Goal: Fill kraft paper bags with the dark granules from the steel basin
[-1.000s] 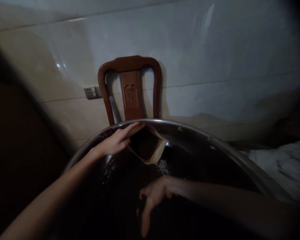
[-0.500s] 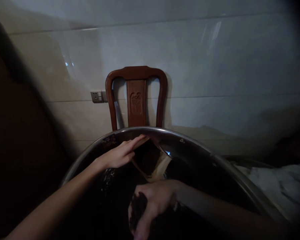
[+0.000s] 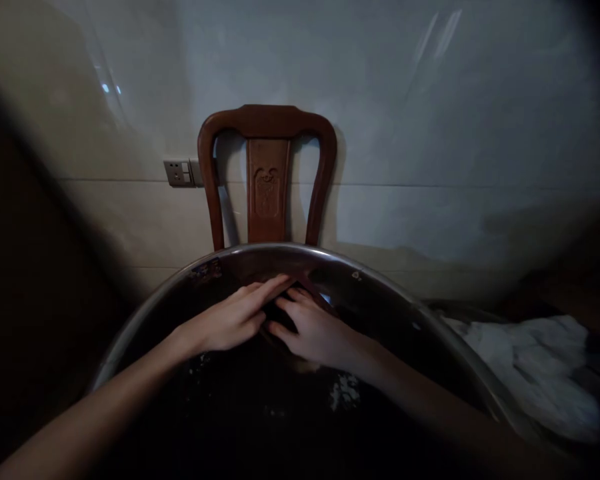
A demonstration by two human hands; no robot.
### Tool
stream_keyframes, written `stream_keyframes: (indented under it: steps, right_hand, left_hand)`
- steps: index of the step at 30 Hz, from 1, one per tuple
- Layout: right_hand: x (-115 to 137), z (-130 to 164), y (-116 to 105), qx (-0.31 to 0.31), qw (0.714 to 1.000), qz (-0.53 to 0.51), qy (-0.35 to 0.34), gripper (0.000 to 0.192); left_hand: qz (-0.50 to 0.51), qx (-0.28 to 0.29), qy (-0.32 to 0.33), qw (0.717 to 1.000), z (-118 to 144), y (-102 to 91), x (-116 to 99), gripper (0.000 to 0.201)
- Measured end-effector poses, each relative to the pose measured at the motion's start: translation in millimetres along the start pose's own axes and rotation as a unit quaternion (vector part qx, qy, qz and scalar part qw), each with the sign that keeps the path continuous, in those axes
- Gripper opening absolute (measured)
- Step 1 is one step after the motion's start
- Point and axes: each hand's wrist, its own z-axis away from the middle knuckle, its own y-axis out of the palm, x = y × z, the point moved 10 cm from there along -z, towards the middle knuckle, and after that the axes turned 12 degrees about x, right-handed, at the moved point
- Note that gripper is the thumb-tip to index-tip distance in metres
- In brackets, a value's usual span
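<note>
Within a large round metal basin (image 3: 285, 248), both hands are close together near the far rim. My left hand (image 3: 230, 320) lies along the left edge of a square, pale-edged box, its long fingers stretched along the edge and its thumb side inward; it appears to grip the edge. My right hand (image 3: 315, 330), fingers spread and bent, reaches into the dark middle of the box. Nothing shows in its fingers, though the tips are partly hidden. Most of the box is covered by my hands, with a pale part (image 3: 305, 366) showing below the right one.
Whitish bits (image 3: 345, 392) show in the basin's dark interior. A carved wooden chair (image 3: 267, 183) stands behind the far rim, against a tiled wall (image 3: 405, 133) with a socket plate (image 3: 179, 173). Pale cloth (image 3: 530, 367) lies to the right, outside the rim.
My right hand has moved up and away from me into the box; the dark lump that it held near the front is no longer visible. My left hand stays at the box edge. The view has shifted.
</note>
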Motion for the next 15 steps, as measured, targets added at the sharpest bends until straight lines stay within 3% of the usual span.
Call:
stream_keyframes:
  steps: [2, 6, 8, 9, 13, 15]
  right_hand:
    - [1, -2, -3, 0.004, 0.999, -0.029, -0.03, 0.034]
    - [16, 7, -30, -0.031, 0.994, -0.067, -0.077, 0.021]
    - [31, 17, -38, -0.006, 0.989, -0.111, -0.098, 0.015]
    - [40, 22, -34, 0.038, 0.984, -0.141, -0.101, 0.013]
    - [68, 56, 44, 0.37, 0.91, -0.16, -0.093, 0.018]
    - [60, 66, 88, 0.436, 0.89, -0.121, -0.05, 0.024]
  left_hand:
    - [0.002, 0.0, -0.006, 1.0, -1, 1.0, 1, 0.067]
    - [0.004, -0.007, -0.007, 1.0, -1, -0.2, 3, 0.068]
    - [0.009, -0.01, -0.011, 1.0, 0, -0.7, 4, 0.068]
    - [0.012, -0.01, -0.014, 1.0, 0, -0.7, 5, 0.069]
    - [0.008, -0.007, -0.016, 1.0, 0, 1.1, 3, 0.071]
    - [0.003, -0.004, -0.018, 1.0, 0, 2.0, 2, 0.071]
